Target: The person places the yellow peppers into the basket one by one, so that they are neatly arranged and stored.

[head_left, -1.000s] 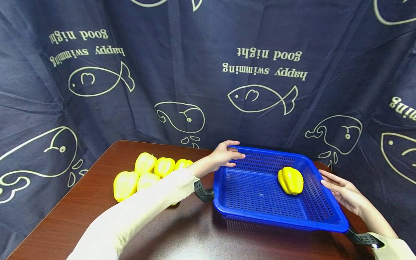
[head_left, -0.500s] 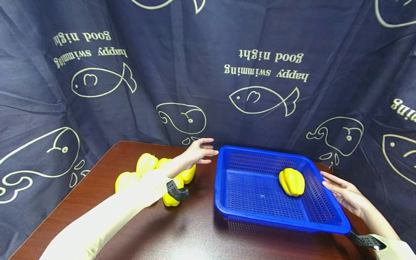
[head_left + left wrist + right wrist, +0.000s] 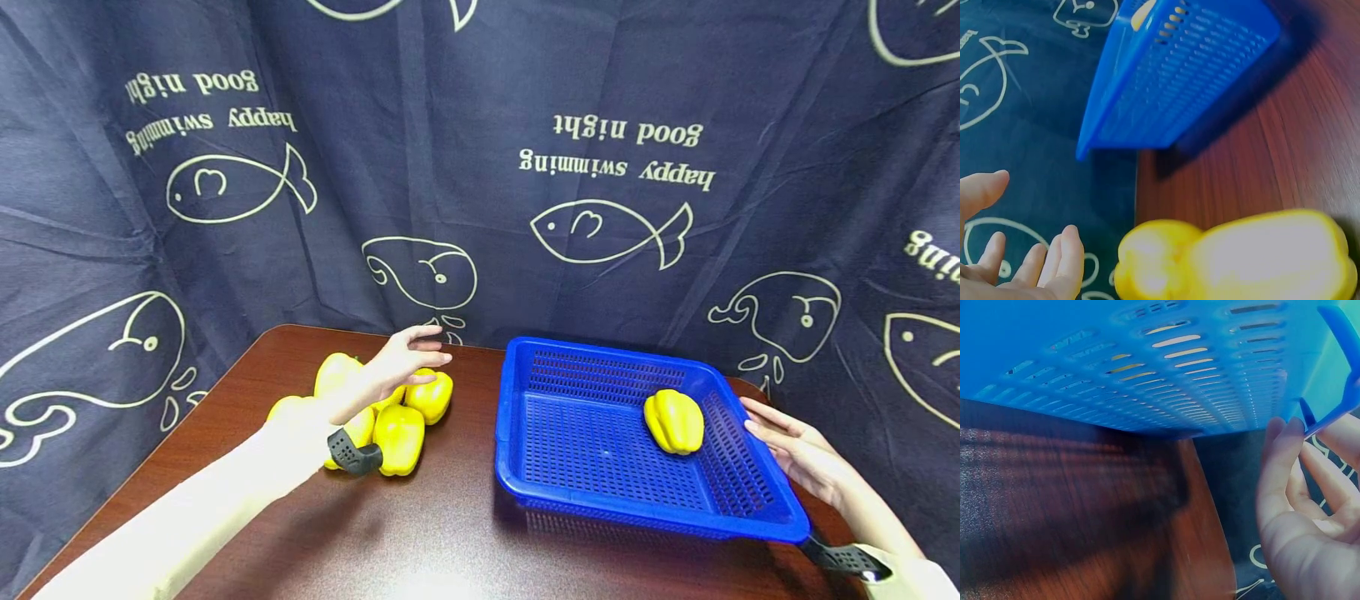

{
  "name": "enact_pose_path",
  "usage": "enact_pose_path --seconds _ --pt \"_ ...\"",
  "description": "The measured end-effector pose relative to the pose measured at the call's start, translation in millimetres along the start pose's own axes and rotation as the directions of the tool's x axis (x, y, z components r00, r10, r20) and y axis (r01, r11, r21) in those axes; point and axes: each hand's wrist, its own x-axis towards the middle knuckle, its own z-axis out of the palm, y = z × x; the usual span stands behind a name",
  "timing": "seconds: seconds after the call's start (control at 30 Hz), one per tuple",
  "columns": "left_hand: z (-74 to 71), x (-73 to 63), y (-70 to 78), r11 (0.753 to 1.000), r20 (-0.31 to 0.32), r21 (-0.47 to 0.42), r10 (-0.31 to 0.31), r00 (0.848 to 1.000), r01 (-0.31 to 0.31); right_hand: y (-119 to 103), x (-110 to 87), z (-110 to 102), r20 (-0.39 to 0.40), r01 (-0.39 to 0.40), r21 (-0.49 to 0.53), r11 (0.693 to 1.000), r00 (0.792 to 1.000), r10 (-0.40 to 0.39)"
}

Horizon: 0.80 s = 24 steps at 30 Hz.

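In the head view my left hand [image 3: 401, 362] is raised above a cluster of yellow bell peppers [image 3: 399, 440] on the left of the table. Its fingers are spread and loosely bent, with nothing between them; it partly covers the peppers behind. In the left wrist view two peppers [image 3: 1266, 259] lie beside the left hand [image 3: 1029, 269], apart from it. My right hand [image 3: 806, 454] holds the right rim of a blue plastic basket [image 3: 637, 517]; in the right wrist view fingertips [image 3: 1291, 431] meet that rim. One yellow bell pepper [image 3: 673, 422] lies inside, towards the basket's right side.
The brown wooden table [image 3: 457, 533] carries the basket and the peppers. A dark blue curtain [image 3: 480, 167] with fish drawings and lettering hangs behind it. Black straps [image 3: 352, 452] circle both wrists.
My left hand has moved left, from over the basket's left rim to above the pepper cluster. The right hand stays at the basket's right rim, and the pepper inside has not moved.
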Motion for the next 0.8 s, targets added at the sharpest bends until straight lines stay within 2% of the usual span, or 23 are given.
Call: enact_pose_path --seconds 0.43,0.57,0.8 --pt "-50.0 -19.7 -10.6 0.999 -0.038 0.035 0.036 0.999 -0.034 -1.5 -1.7 2.5 0.050 -0.008 0.039 0.999 0.999 0.006" --pt "-63.5 -25.1 -13.2 0.998 -0.030 0.008 0.067 0.997 -0.067 -0.7 -2.4 2.1 0.043 0.003 0.043 0.999 0.999 -0.005" --pt "-90.0 -38.9 -19.9 0.988 -0.024 0.036 0.150 0.988 -0.149 1.9 -1.8 0.7 0.059 0.022 0.071 0.997 0.998 -0.026"
